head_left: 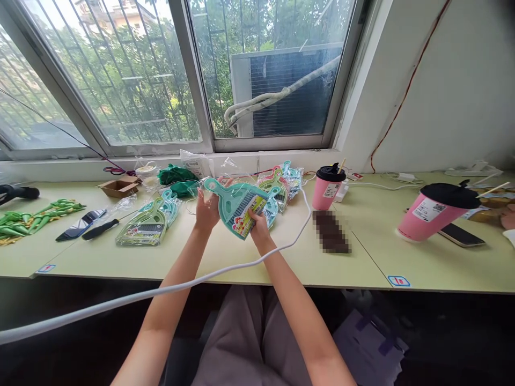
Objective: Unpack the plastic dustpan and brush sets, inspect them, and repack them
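Note:
A mint-green mini dustpan (230,202) with a blue-bristled brush and a printed label card is held up over the table. My right hand (259,226) grips its lower right side by the card, thumb in front. At the dustpan's left edge, my left hand (207,209) is raised with thumb and fingers apart; some fingertips are hidden behind the dustpan. Behind the right hand lie wrapped dustpan sets (281,185) in pink, green and blue. More bagged dustpan sets (142,225) lie left of my left hand.
A white cable (169,289) crosses in front of my forearms. Pink cups (325,187) with black lids stand to the right, near a phone (461,235). On the left are a black-handled tool (100,229), a cardboard box (118,187), a green bundle (179,179) and green pods (56,212).

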`<state>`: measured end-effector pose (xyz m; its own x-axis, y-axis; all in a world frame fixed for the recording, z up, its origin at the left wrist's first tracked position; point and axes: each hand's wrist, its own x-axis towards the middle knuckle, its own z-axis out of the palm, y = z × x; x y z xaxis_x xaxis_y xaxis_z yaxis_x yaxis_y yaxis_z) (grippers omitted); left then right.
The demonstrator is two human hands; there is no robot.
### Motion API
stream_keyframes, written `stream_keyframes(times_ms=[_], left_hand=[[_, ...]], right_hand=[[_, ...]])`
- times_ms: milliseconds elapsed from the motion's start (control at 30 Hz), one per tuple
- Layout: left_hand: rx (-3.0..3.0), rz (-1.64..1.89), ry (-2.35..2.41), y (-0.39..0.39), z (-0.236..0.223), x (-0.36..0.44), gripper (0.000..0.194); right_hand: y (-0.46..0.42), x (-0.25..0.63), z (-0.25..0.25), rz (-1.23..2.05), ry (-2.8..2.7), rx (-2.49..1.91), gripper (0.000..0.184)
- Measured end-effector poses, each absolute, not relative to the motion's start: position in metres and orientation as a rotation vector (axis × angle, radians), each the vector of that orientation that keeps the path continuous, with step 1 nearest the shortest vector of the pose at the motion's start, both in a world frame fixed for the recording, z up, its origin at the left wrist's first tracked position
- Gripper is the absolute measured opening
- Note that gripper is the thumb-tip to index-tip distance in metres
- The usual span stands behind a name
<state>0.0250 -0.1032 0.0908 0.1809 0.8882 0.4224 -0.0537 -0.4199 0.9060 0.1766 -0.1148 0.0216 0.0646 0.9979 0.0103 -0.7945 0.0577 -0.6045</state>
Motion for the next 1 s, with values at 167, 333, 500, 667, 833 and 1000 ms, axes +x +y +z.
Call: stream_keyframes(times_ms=[167,333,500,667,833,1000], left_hand=[[1.647,1.290,0.810,-0.103,0.076,0.045,0.085],[1.709,1.280,0.718,-0.104,0.058,0.061,0.073],[1.732,1.278,0.733,-0.108,0.046,0.073,0.072],[1.805,1.297,0.744,-0.111,0.040,0.080,0.080],[1.648,1.395,0.743,-0.110,0.035,0.085,0.090],[1.461,1.446,0.726,-0.110,0.031,0.085,0.100]], right_hand=[[-0.110,0.181,0.021,1.334,-0.427,-0.453,0.030],[-0.107,0.181,0.021,1.313,-0.272,-0.465,0.032],[-0.102,0.183,0.016,1.291,-0.194,-0.533,0.029],[-0.100,0.186,0.015,1.269,-0.164,-0.515,0.031],[-0.101,0.187,0.014,1.281,-0.164,-0.512,0.034],[-0.097,0.191,0.011,1.330,-0.145,-0.525,0.027]])
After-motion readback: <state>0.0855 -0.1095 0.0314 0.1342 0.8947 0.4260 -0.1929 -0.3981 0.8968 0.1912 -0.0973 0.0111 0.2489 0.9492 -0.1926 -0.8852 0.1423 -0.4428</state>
